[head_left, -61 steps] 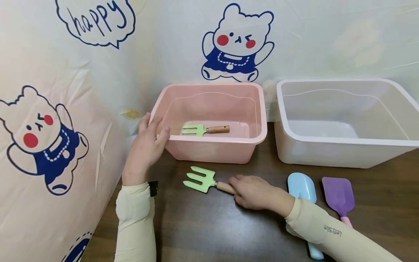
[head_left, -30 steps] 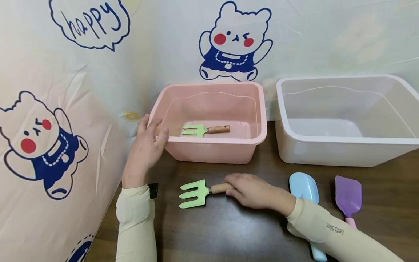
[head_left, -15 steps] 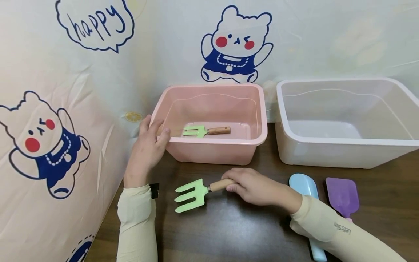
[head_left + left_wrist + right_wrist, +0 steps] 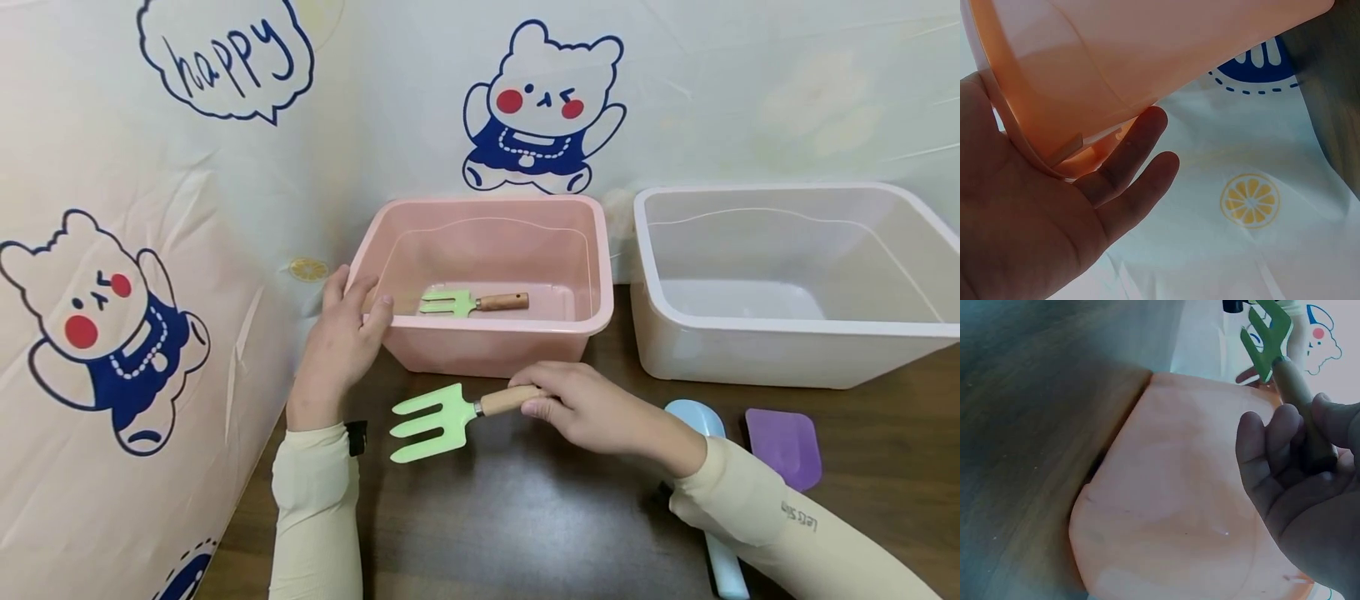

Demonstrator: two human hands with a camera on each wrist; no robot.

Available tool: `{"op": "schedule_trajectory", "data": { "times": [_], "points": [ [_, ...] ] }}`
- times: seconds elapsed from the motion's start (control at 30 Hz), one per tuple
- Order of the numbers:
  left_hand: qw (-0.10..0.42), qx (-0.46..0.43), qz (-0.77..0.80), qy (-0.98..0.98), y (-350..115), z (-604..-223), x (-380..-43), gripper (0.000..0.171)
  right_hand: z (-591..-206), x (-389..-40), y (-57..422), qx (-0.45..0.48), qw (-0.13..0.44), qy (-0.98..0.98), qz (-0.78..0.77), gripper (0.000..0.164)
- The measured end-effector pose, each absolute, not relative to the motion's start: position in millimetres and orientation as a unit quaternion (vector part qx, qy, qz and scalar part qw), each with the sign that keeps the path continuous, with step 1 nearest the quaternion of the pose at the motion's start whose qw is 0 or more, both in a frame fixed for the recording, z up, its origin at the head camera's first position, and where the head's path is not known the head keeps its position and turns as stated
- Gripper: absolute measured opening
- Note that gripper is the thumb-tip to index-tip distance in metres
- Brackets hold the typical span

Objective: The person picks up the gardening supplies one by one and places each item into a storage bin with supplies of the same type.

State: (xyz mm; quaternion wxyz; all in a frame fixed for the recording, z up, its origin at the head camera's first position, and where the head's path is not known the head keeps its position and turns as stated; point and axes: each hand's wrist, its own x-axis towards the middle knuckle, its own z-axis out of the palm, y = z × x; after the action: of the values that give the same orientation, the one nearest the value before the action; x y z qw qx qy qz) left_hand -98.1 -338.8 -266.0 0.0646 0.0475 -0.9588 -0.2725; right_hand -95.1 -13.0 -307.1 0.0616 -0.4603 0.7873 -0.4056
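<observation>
A green three-pronged hand fork (image 4: 450,422) with a wooden handle is in my right hand (image 4: 592,410), held in front of the pink bin (image 4: 487,346), its prongs pointing left. In the right wrist view my thumb and fingers pinch the fork's handle (image 4: 1297,394) near its end. My left hand (image 4: 341,354) holds the pink bin at its front left corner; in the left wrist view, fingers (image 4: 1138,159) lie along the outside below the rim. Inside that bin lies a second green fork (image 4: 502,302) with a wooden handle.
To the right stands a larger white bin (image 4: 757,354). A light blue scoop (image 4: 723,567) and a purple shovel (image 4: 787,446) lie on the dark wooden table (image 4: 510,533), partly covered by my right forearm. A printed cloth (image 4: 697,108) hangs behind the bins.
My right hand has risen from the table with the fork and moved nearer the pink bin. The fork's prongs have swung and shifted left. The left hand has stayed at the bin.
</observation>
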Motion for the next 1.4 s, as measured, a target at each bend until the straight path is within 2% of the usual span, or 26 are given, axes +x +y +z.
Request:
{"op": "schedule_trajectory", "data": {
  "times": [0.37,0.63,0.77,0.93,1.13,1.4],
  "points": [
    [0.063,0.046,-0.270,-0.960,-338.4,-263.9,-97.7,0.064,-292.3,-105.1,-12.5,-0.422,0.042,0.779,-0.463,0.013],
    [0.061,0.040,-0.276,-0.958,-338.8,-264.0,-96.6,0.067,-278.5,-107.4,-14.6,-0.416,0.057,0.778,-0.468,0.012],
    [0.066,0.026,-0.275,-0.959,-339.0,-266.7,-96.5,0.068,-270.5,-111.5,-16.2,-0.413,0.033,0.785,-0.462,0.015],
    [0.076,0.017,-0.268,-0.960,-340.0,-269.2,-97.9,0.061,-258.4,-121.9,-17.9,-0.416,-0.011,0.795,-0.441,0.016],
    [0.075,0.004,-0.247,-0.966,-341.1,-268.3,-97.6,0.054,-234.6,-133.1,-22.3,-0.411,-0.007,0.807,-0.423,0.017],
    [0.070,0.024,-0.274,-0.959,-341.2,-268.5,-97.9,0.066,-202.6,-153.0,-32.5,-0.406,-0.013,0.818,-0.408,0.018]
  ]
}}
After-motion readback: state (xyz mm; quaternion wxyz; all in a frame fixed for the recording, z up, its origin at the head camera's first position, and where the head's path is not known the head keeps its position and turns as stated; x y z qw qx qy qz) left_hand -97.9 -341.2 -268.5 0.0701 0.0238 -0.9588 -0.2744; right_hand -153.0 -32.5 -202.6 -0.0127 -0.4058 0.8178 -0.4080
